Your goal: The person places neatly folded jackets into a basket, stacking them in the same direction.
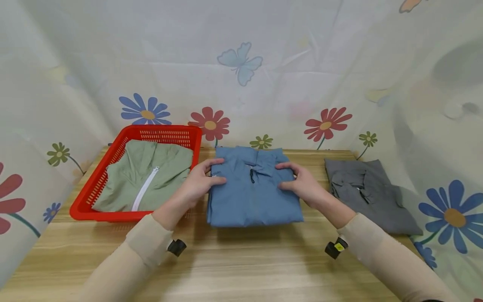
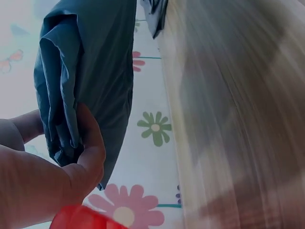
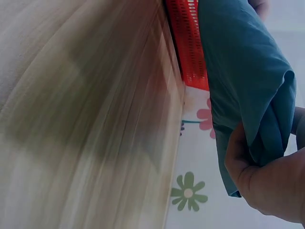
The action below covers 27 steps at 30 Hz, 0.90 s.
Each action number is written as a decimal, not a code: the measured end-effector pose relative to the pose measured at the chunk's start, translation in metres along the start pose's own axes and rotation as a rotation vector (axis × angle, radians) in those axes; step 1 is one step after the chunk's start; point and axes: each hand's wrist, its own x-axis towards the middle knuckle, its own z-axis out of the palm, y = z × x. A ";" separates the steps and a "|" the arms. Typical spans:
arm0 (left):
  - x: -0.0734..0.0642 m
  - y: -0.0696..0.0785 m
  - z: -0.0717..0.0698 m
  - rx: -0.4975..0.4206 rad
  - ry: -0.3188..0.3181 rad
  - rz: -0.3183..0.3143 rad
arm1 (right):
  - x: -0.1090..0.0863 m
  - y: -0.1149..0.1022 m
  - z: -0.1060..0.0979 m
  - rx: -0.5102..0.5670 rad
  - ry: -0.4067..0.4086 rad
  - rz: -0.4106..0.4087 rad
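Wood-grained tabletop (image 1: 249,268); squarish folded blue garment (image 1: 254,197) aloft, left hand (image 1: 198,181) and right hand (image 1: 306,186) pinched round its sides.

On screen I count three garments: blue one (image 1: 256,201) centre, green one (image 1: 128,180) left, grey one (image 1: 377,205) right; one basket (image 1: 113,216) left; two hands, left hand (image 1: 197,182), right hand (image 1: 305,184).

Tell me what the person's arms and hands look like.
The left hand and right hand are bare, without gloves. The left sleeve and right sleeve are plain beige and long. Beside them, the left device and right device are small and black; the right one bears a yellow patch. No cables show.
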 end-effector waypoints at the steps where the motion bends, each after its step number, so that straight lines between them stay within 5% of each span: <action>1: 0.000 0.001 -0.002 0.008 0.002 -0.001 | 0.001 -0.002 0.001 0.002 -0.005 0.001; 12: -0.006 0.015 -0.026 0.020 0.010 -0.070 | 0.017 -0.027 0.010 0.004 -0.047 -0.014; 19: -0.008 0.016 -0.047 0.066 0.014 -0.052 | 0.027 -0.041 0.028 0.012 -0.074 -0.023; 27: -0.013 0.015 -0.072 0.019 -0.013 -0.081 | 0.038 -0.055 0.047 0.002 -0.082 -0.017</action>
